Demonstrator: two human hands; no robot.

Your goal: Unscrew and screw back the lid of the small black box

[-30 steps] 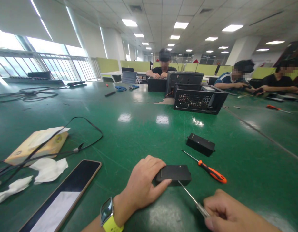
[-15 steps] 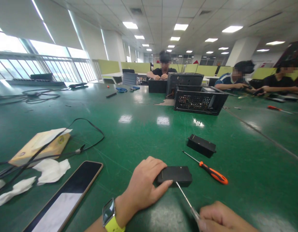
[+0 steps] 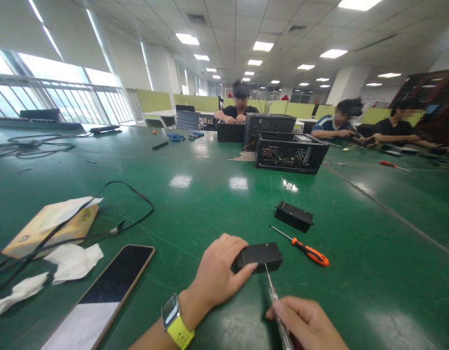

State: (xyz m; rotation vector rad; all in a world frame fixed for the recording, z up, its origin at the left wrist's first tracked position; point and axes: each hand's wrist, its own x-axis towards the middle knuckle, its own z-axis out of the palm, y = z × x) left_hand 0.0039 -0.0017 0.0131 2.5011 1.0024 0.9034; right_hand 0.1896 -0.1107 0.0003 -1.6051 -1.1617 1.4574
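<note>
My left hand point(image 3: 220, 270) is closed around the left end of a small black box point(image 3: 263, 253), pressing it to the green table point(image 3: 166, 296). Its thumb lies along the near side. Between the fingers of my right hand point(image 3: 306, 321) is a screwdriver point(image 3: 274, 296) with a clear handle, angled up and away. The thin metal tip touches the near long side of the box, just right of my left thumb. Beyond it lies a second screwdriver point(image 3: 310, 252) with an orange and black handle. A similar black box point(image 3: 294, 216) sits behind that one.
On the left are a phone point(image 3: 111, 287), crumpled tissues point(image 3: 73, 262), a tissue pack point(image 3: 53, 226) and a black cable point(image 3: 137, 189). Farther back stand black computer cases point(image 3: 288, 154). A person point(image 3: 239, 109) works behind them; two others sit at the far right.
My right hand has moved up and left, bringing more of the screwdriver's handle into view. The tip stays at the box's near side. The whole view has shifted slightly.
</note>
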